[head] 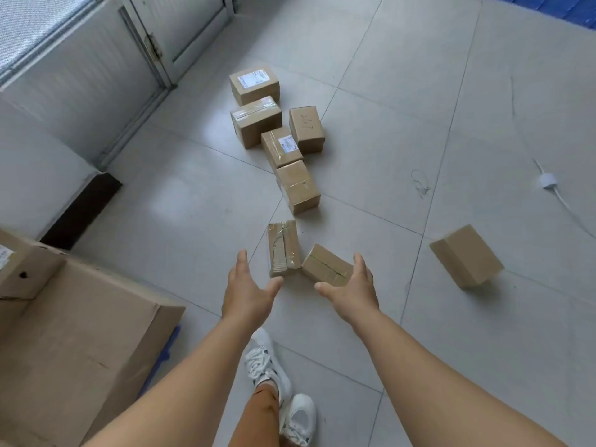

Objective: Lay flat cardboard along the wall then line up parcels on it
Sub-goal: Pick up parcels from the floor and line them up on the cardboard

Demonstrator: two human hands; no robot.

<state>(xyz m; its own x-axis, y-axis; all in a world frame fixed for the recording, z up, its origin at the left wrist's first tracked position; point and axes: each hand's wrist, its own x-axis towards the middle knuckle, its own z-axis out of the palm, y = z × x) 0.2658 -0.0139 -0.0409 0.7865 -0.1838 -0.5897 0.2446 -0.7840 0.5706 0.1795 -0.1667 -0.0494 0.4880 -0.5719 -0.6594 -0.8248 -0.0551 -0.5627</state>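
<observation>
Flat cardboard (74,333) lay on the floor (419,124) at lower left, beside the wall (38,150). Eight parcels (298,187) sat scattered on bare tile, none on the cardboard. Left hand (246,293) and right hand (351,290) hovered over the nearest two, fingers spread, grasping nothing.

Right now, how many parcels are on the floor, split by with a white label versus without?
Parcels with a white label: 2
Parcels without a visible label: 6
Total: 8
</observation>
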